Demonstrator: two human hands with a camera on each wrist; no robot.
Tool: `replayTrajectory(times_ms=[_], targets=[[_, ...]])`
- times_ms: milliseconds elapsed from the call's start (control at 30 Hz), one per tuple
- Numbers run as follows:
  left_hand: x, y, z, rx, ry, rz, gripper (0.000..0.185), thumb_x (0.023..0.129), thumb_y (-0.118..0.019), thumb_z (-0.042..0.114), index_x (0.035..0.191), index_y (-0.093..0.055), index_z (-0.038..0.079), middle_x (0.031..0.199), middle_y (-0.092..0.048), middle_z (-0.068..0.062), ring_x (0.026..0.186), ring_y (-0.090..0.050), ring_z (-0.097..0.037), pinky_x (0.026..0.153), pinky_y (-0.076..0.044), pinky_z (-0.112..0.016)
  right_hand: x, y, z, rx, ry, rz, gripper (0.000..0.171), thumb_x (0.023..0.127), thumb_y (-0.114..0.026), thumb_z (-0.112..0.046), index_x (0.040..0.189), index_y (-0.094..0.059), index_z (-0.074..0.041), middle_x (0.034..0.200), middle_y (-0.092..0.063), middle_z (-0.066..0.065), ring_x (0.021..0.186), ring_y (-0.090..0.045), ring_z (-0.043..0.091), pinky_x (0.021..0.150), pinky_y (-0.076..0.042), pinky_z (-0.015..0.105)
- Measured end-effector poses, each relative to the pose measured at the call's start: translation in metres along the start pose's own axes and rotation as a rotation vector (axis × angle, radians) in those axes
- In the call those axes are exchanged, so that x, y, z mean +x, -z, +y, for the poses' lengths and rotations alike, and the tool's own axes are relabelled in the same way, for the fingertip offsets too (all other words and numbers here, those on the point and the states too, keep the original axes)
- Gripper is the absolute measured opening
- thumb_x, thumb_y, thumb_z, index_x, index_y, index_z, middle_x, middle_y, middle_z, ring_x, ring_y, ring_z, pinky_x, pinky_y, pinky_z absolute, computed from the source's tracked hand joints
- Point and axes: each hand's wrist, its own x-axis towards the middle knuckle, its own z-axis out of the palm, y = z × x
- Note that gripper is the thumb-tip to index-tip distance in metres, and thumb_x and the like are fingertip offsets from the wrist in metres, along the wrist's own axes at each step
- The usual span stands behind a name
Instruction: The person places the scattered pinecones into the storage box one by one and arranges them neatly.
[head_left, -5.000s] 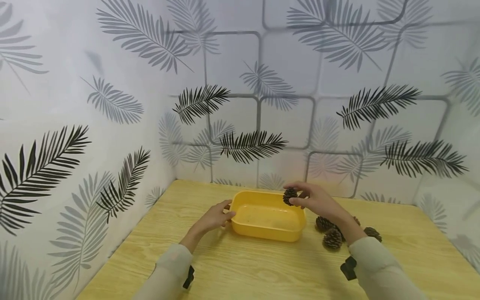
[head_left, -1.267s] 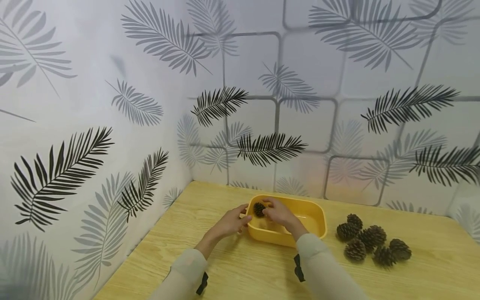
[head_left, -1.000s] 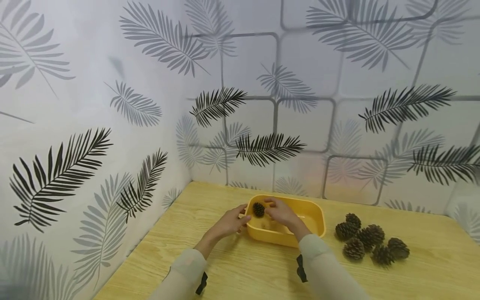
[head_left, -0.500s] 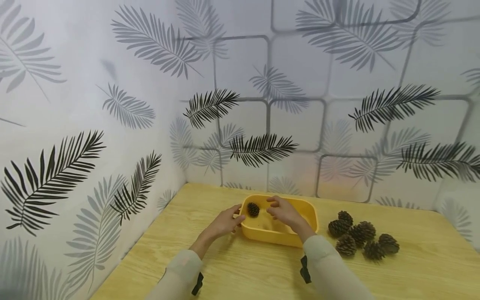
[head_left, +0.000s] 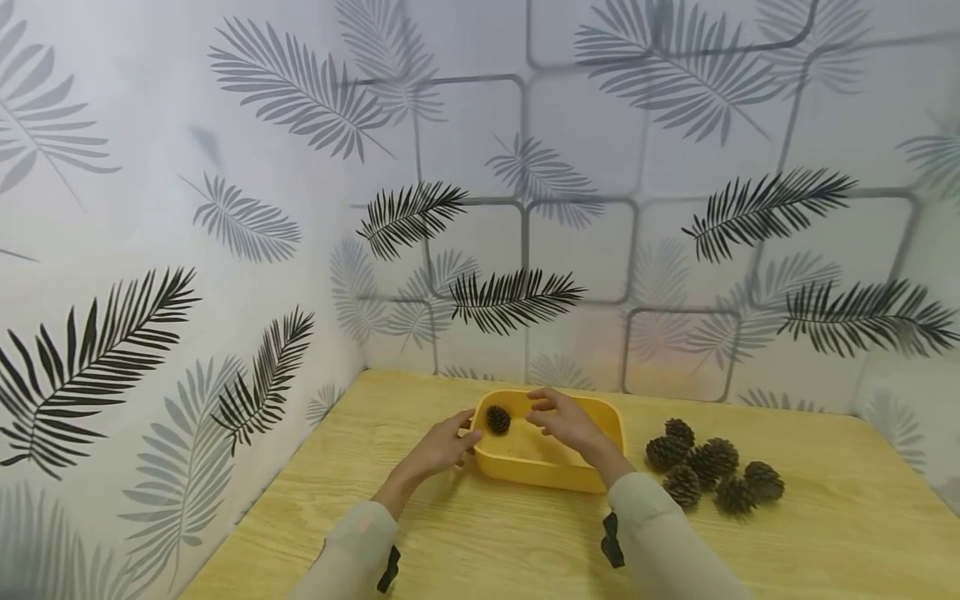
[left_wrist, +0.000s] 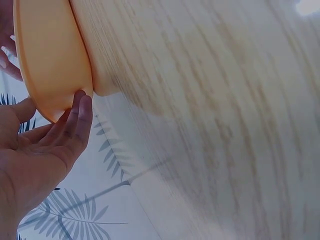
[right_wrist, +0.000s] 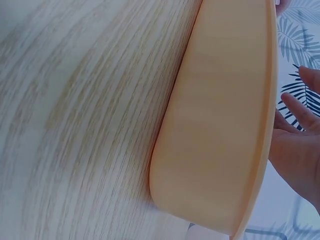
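A yellow plastic tub (head_left: 551,477) sits on the wood-grain table, with one pine cone (head_left: 498,419) inside at its left end. My left hand (head_left: 438,444) grips the tub's left end. In the left wrist view, the thumb of that hand (left_wrist: 47,142) is at the rim and its fingertips (left_wrist: 84,102) press the outer wall. Over the middle of the tub is my right hand (head_left: 566,423), holding nothing, its fingers loosely bent and apart from the cone. The right wrist view shows that hand (right_wrist: 297,135) beyond the tub's long side wall (right_wrist: 215,120).
Several more pine cones (head_left: 712,461) lie grouped on the table (head_left: 510,550) to the right of the tub. A wall with printed leaves (head_left: 517,302) stands behind the table, and another borders its left side.
The right hand has carried a pine cone into the tub's left end, let go of it and drawn back slightly to the right. The left hand keeps its hold on the tub.
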Motion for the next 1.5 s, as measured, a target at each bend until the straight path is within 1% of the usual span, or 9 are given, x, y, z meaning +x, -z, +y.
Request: replayTrajectory(times_ms=[100,200,333,600,767,933,1133,1367,1500], targets=[[-0.001,0.001,-0.001,-0.004,-0.007,0.004,0.057,0.112,-0.051,0.019,0.16,-0.032,-0.004,0.148,-0.049,-0.033,0.103,-0.07,-0.036,0.078,-0.061,-0.046,0.0,0.0,-0.002,-0.008,0.03,0.001,0.048,0.107,-0.059,-0.017,0.149,-0.048,0.004,0.146,-0.051,0.033,0.122,-0.06,0.049,0.101,-0.052,0.055],[-0.002,0.002,-0.002,-0.011,-0.011,0.004,0.057,0.112,-0.051,0.019,0.16,-0.031,-0.005,0.148,-0.048,-0.033,0.104,-0.07,-0.036,0.08,-0.061,-0.046,-0.001,0.0,-0.004,-0.012,0.042,0.003,0.048,0.107,-0.06,-0.017,0.149,-0.048,0.003,0.146,-0.051,0.032,0.122,-0.061,0.044,0.1,-0.054,0.052],[-0.003,0.003,-0.003,-0.017,-0.006,0.007,0.058,0.112,-0.051,0.019,0.16,-0.031,-0.005,0.149,-0.046,-0.034,0.105,-0.07,-0.035,0.081,-0.061,-0.046,-0.003,0.001,-0.008,-0.002,0.043,0.001,0.048,0.107,-0.06,-0.016,0.15,-0.048,0.002,0.147,-0.051,0.032,0.123,-0.061,0.042,0.102,-0.052,0.053],[-0.006,0.002,-0.006,-0.019,0.002,0.016,0.057,0.112,-0.05,0.018,0.16,-0.031,-0.005,0.149,-0.047,-0.033,0.101,-0.071,-0.034,0.079,-0.061,-0.045,-0.011,0.003,-0.012,0.013,0.046,-0.016,0.049,0.107,-0.061,-0.019,0.15,-0.048,0.0,0.148,-0.05,0.031,0.127,-0.058,0.041,0.104,-0.051,0.055],[-0.007,0.0,-0.006,-0.01,-0.01,0.012,0.056,0.112,-0.05,0.016,0.16,-0.031,-0.005,0.148,-0.048,-0.033,0.1,-0.07,-0.033,0.077,-0.061,-0.047,-0.014,0.006,-0.011,0.007,0.042,-0.018,0.048,0.107,-0.06,-0.019,0.15,-0.048,0.0,0.149,-0.05,0.031,0.129,-0.056,0.043,0.105,-0.049,0.057],[-0.006,-0.001,-0.005,-0.01,0.001,0.008,0.056,0.112,-0.049,0.016,0.16,-0.031,-0.005,0.148,-0.048,-0.033,0.1,-0.07,-0.034,0.078,-0.061,-0.048,-0.017,0.008,-0.008,-0.001,0.037,-0.02,0.049,0.107,-0.061,-0.02,0.151,-0.048,-0.001,0.148,-0.051,0.03,0.129,-0.056,0.042,0.104,-0.051,0.055],[-0.003,0.0,-0.002,0.004,0.004,0.006,0.058,0.112,-0.05,0.019,0.16,-0.03,-0.005,0.148,-0.049,-0.032,0.1,-0.07,-0.035,0.077,-0.061,-0.045,-0.022,0.014,-0.008,0.014,0.05,-0.055,0.055,0.107,-0.061,-0.025,0.154,-0.045,-0.001,0.15,-0.049,0.029,0.13,-0.055,0.044,0.105,-0.049,0.057],[-0.002,0.0,0.001,0.006,0.005,0.013,0.057,0.112,-0.05,0.017,0.16,-0.03,-0.006,0.146,-0.051,-0.031,0.101,-0.07,-0.036,0.077,-0.061,-0.044,-0.029,0.022,-0.016,0.015,0.071,-0.078,0.063,0.106,-0.062,-0.034,0.157,-0.04,-0.003,0.154,-0.045,0.028,0.132,-0.054,0.044,0.108,-0.047,0.057],[-0.002,-0.001,0.002,0.009,-0.001,0.018,0.057,0.111,-0.051,0.016,0.159,-0.031,-0.006,0.145,-0.052,-0.031,0.1,-0.07,-0.036,0.076,-0.061,-0.045,-0.032,0.027,-0.017,0.024,0.076,-0.079,0.063,0.107,-0.062,-0.033,0.158,-0.039,-0.004,0.156,-0.043,0.028,0.133,-0.053,0.044,0.11,-0.045,0.058]])
